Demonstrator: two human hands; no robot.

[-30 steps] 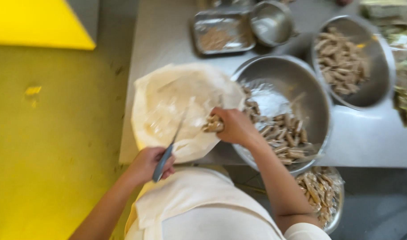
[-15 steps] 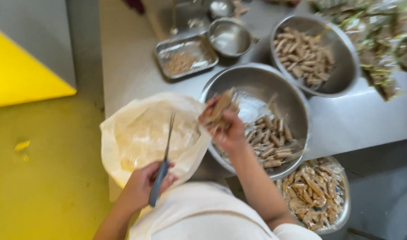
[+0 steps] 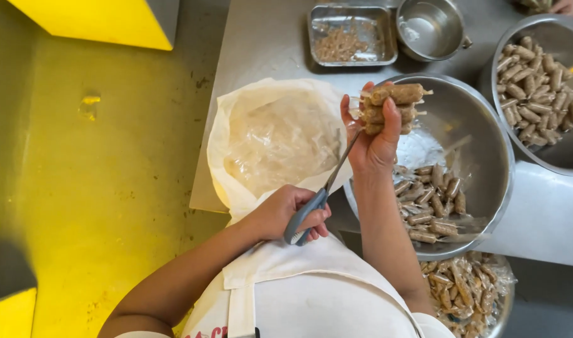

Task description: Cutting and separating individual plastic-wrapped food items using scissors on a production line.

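I lifted the bundle up to my scissors.

Near me, my left hand [image 3: 285, 213] grips the grey-handled scissors [image 3: 318, 195], blade tip now at the little wrapped sausages [image 3: 393, 107] my right hand [image 3: 375, 141] pinches, raised above the big steel bowl [image 3: 487, 119] on the worktop [image 3: 268, 37]. The cut looks close. Blade tips are hidden; far bowls are cut off.
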